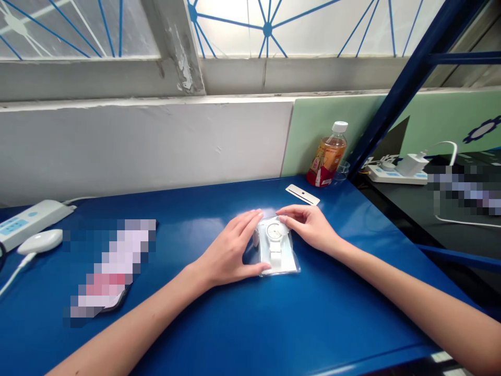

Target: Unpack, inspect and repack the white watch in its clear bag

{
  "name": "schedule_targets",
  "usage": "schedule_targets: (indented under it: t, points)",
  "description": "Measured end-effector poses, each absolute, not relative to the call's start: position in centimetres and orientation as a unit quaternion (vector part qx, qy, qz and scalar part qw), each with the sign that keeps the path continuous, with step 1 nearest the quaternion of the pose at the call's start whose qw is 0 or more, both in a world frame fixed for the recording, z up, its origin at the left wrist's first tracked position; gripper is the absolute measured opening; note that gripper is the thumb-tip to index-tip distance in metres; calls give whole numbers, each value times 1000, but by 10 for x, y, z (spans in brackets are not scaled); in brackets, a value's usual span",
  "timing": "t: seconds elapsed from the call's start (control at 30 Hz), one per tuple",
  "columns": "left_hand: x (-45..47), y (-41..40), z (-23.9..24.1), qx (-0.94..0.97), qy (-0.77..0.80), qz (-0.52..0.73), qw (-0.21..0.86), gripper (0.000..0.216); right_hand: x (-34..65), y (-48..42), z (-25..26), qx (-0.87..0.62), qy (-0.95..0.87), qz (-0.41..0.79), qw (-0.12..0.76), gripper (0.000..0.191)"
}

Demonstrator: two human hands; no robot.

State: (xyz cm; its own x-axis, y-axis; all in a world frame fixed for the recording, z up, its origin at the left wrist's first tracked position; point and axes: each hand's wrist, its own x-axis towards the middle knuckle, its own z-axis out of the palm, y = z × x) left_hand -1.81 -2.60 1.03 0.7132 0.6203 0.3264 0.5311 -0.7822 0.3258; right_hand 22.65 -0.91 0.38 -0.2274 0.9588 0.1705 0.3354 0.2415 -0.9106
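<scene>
A white wristwatch (275,235) lies in a clear plastic package (282,262) on the blue table (274,324). My left hand (230,253) rests on the package's left side, fingers stretched along its top edge and thumb pressed at its lower edge. My right hand (309,224) touches the package's upper right corner with its fingers together near the watch face. Both hands press on the package as it lies flat.
A white card strip (302,194) lies behind the package. A bottle of orange drink (327,155) stands at the back right by a green panel. A phone (113,292), a white mouse (39,241) and a power strip (27,222) sit left. A dark desk adjoins right.
</scene>
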Motion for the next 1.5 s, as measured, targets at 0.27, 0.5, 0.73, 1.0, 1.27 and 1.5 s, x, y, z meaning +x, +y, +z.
schedule_targets:
  t: [0.27, 0.5, 0.73, 1.0, 1.27, 1.5]
  points:
    - [-18, -23, 7, 916, 335, 176, 130, 81, 238, -10, 11, -402, -855, 100, 313, 24]
    - [-18, -23, 7, 909, 366, 172, 105, 78, 250, -13, 27, -333, -923, 121, 149, 70]
    - [-19, -22, 7, 913, 367, 145, 104, 82, 253, -23, 6, -344, -915, 139, 157, 84]
    - [-18, -22, 6, 909, 367, 160, 112, 97, 252, -26, -2, -348, -908, 162, 166, 90]
    - [-18, -24, 4, 906, 376, 159, 110, 93, 258, -22, 1, -376, -893, 185, 164, 98]
    - [-16, -25, 7, 905, 377, 163, 112, 93, 258, -22, 1, -376, -897, 175, 156, 98]
